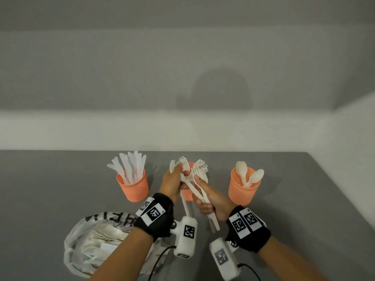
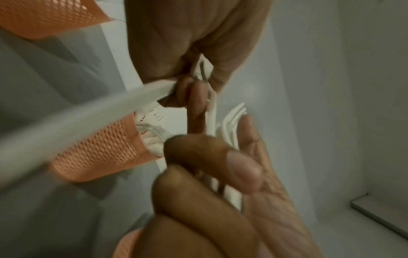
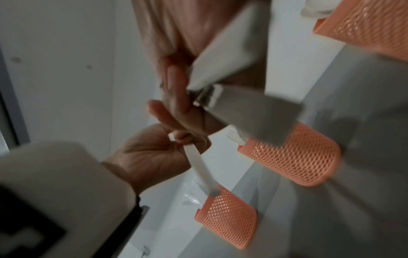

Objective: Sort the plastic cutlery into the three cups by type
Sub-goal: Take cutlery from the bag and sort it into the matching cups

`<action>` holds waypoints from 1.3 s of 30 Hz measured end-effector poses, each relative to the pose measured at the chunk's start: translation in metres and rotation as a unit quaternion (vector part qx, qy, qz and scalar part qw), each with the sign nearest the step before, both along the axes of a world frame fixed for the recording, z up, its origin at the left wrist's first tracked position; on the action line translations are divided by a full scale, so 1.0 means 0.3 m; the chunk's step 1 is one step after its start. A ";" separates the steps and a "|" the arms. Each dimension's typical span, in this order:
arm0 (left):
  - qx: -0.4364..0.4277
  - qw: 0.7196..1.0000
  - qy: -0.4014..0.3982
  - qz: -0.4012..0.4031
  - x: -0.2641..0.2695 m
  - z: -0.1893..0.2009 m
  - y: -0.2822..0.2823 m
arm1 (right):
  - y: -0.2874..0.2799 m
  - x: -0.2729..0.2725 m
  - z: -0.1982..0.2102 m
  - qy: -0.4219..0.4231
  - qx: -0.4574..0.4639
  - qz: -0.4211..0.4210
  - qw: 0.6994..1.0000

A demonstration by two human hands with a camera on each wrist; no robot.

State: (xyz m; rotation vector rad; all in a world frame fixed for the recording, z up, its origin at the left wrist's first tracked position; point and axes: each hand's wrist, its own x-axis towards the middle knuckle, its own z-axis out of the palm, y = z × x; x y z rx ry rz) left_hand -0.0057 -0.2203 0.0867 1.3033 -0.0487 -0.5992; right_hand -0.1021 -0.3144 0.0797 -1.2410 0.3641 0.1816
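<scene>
Gathering the forks above the middle cup at centre frame, the left hand and right hand, fingers curled round the handles, should square the tines upward, then lower them in together.

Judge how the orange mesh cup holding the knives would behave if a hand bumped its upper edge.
The knife cup looks thin, perforated plastic, so probably light and easily shoved. Its knives stand tall and fan above the rim, so it may tip rather than slide. It narrows toward the base, which likely makes it less steady.
</scene>
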 end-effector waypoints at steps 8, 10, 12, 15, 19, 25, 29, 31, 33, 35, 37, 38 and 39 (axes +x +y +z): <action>-0.044 0.991 -0.014 0.127 0.027 0.058 0.038 | -0.068 0.005 -0.008 0.012 0.061 -0.090 0.994; 0.036 0.995 -0.071 0.054 -0.026 0.064 0.020 | -0.061 0.017 -0.010 0.011 0.085 -0.101 0.991; 0.069 0.992 -0.106 -0.016 -0.088 0.054 -0.012 | -0.038 0.026 -0.006 0.009 0.074 -0.102 0.992; 0.071 0.989 -0.128 -0.019 -0.137 0.023 -0.052 | -0.004 0.032 -0.006 0.025 -0.007 -0.117 0.993; 0.068 0.987 -0.144 0.019 -0.129 -0.008 -0.072 | -0.011 0.019 -0.015 0.020 -0.100 -0.153 0.983; -0.011 0.997 -0.030 0.065 -0.056 -0.012 -0.073 | -0.047 0.000 -0.031 -0.068 -0.225 -0.238 0.942; -0.098 0.978 0.155 0.100 0.035 0.025 -0.059 | -0.138 -0.017 -0.011 -0.109 -0.229 -0.320 0.913; -0.098 0.976 0.157 0.116 0.082 0.048 -0.056 | -0.203 -0.021 0.017 -0.127 -0.226 -0.390 0.883; -0.074 0.980 0.128 0.131 0.128 0.060 -0.059 | -0.266 -0.022 0.046 -0.163 -0.200 -0.458 0.851; -0.038 0.986 0.076 0.145 0.168 0.082 -0.067 | -0.318 -0.017 0.073 -0.196 -0.210 -0.504 0.814; -0.023 0.983 -0.007 0.183 0.206 0.102 -0.084 | -0.364 -0.003 0.076 -0.222 -0.215 -0.532 0.789; -0.021 0.977 -0.049 0.207 0.220 0.109 -0.094 | -0.380 0.005 0.073 -0.229 -0.211 -0.539 0.783; -0.020 0.970 -0.085 0.226 0.231 0.112 -0.105 | -0.393 0.015 0.060 -0.227 -0.208 -0.545 0.780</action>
